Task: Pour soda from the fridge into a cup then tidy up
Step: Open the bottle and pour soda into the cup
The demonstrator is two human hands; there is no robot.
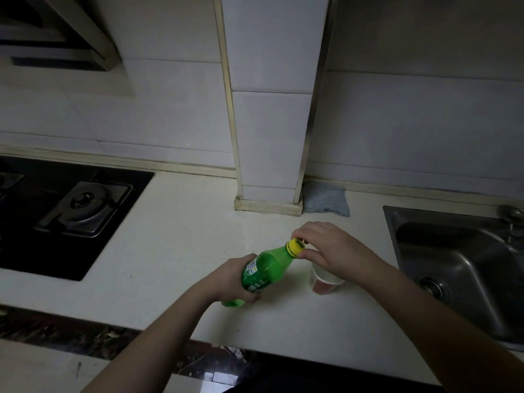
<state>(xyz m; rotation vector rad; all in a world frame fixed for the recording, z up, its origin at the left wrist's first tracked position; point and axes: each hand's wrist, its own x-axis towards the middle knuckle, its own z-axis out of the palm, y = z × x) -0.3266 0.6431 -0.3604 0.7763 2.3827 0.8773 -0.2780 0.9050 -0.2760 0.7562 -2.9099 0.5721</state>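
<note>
A green soda bottle (pixel 262 269) with a yellow cap (pixel 295 247) leans to the right above the white counter (pixel 170 251). My left hand (pixel 231 279) grips the bottle around its labelled body. My right hand (pixel 326 249) pinches the yellow cap with thumb and fingers. A white paper cup (pixel 323 283) stands on the counter just right of the bottle, partly hidden under my right hand and wrist.
A black gas hob (pixel 65 214) fills the counter's left side. A steel sink (pixel 465 268) is set in on the right. A blue cloth (pixel 326 198) lies against the tiled pillar (pixel 269 109) at the back. The counter's front edge runs below my forearms.
</note>
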